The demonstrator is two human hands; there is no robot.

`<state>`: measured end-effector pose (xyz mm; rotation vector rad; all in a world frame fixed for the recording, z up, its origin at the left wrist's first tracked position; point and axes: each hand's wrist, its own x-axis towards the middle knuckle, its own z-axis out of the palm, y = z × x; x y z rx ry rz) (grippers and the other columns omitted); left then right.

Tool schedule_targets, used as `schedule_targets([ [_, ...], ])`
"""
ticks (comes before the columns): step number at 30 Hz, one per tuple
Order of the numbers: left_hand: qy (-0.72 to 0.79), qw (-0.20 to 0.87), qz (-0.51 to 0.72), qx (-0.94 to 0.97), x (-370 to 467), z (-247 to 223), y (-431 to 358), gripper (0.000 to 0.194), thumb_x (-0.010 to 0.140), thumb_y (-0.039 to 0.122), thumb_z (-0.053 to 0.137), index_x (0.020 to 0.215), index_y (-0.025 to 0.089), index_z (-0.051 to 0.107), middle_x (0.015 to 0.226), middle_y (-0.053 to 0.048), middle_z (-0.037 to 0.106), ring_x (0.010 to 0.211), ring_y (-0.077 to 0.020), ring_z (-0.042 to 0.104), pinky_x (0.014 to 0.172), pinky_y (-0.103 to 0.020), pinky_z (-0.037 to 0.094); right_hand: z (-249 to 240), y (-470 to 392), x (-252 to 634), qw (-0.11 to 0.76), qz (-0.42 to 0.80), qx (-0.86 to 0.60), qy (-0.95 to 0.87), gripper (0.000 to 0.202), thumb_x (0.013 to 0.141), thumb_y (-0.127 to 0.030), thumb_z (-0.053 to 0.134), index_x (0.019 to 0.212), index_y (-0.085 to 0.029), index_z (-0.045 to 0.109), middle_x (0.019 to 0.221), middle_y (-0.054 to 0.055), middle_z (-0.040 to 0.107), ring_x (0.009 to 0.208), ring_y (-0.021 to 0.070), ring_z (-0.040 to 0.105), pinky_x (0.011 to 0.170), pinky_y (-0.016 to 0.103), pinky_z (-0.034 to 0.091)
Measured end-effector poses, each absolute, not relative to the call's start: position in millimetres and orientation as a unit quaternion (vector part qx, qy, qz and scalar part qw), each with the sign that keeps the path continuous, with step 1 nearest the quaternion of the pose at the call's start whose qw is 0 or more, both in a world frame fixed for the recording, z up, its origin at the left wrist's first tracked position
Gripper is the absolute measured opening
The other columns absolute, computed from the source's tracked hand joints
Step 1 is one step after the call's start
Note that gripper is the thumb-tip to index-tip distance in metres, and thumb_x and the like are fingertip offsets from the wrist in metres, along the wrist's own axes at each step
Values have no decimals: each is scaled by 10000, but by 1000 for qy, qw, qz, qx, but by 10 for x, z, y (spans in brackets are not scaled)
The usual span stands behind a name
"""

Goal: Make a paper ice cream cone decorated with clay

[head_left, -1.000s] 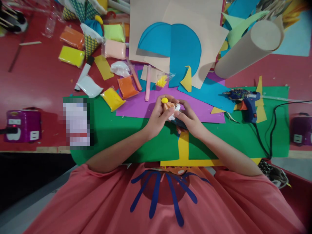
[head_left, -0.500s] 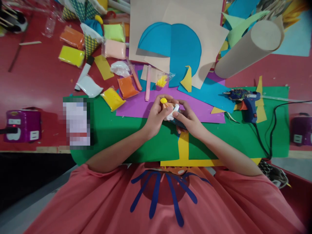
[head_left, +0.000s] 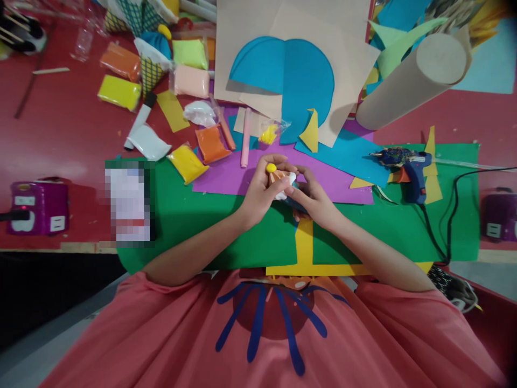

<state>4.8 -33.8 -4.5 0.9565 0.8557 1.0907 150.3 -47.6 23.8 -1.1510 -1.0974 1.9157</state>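
Note:
Both my hands hold a small clay ice cream cone [head_left: 276, 176] over purple foam sheet. A yellow ball tops its ridged peach part, with white clay below and a dark bluish part mostly hidden by my fingers. My left hand [head_left: 262, 189] wraps its left side, the thumb laid across the white clay. My right hand [head_left: 313, 195] grips the lower right side, its thumb tip close to the left one. Beyond my hands lie a pink clay stick [head_left: 245, 138] and a small bag of yellow clay [head_left: 268, 133].
Clay packets, including a yellow one [head_left: 188, 164] and an orange one [head_left: 212, 144], lie left of centre. A hot glue gun [head_left: 412, 167] with its cord rests at right on the green sheet [head_left: 460, 215]. A rolled paper tube [head_left: 404, 91] and a blurred-out phone [head_left: 130, 205] flank the work area.
My left thumb has slid slightly right across the white clay, and the right thumb has shifted a little lower. The cone stays in nearly the same place.

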Motion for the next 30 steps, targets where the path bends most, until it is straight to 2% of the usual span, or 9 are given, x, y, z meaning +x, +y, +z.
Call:
schedule_targets([
  [6,384,668,480,421,43,-36,-346,406,802,427,729,1095,258,505,1026,-24,697,1049,-191,662,874,-318,514,243,-481,1513,322,735,-432,-411,582,828,-538,675,1190,-242,329,722,-105,552,359,27,464,298,157,363],
  [14,368,672,490,416,48,-61,-337,391,812,381,731,1100,244,504,1023,-5,704,996,-156,685,818,-269,525,242,-477,1524,315,737,-434,-412,554,834,-513,672,1183,-253,329,769,-90,574,351,25,484,291,158,351],
  [23,363,691,497,377,45,-25,-298,453,733,391,800,1053,234,521,965,12,718,956,-161,714,828,-271,555,185,-486,1561,309,743,-415,-425,549,887,-468,626,1256,-257,278,836,-58,573,377,49,547,300,164,356],
  [26,364,693,498,372,16,15,-258,476,724,446,799,1052,236,525,978,-7,715,989,-190,708,835,-298,557,189,-483,1577,308,754,-399,-420,613,878,-489,635,1299,-270,247,844,-59,552,414,65,587,324,171,417],
  [30,349,695,508,370,-42,51,-188,423,784,527,725,1071,255,574,1012,-33,706,1078,-247,673,899,-396,552,190,-479,1592,315,750,-398,-425,659,852,-526,664,1316,-295,257,944,-28,571,432,58,601,345,178,458],
])
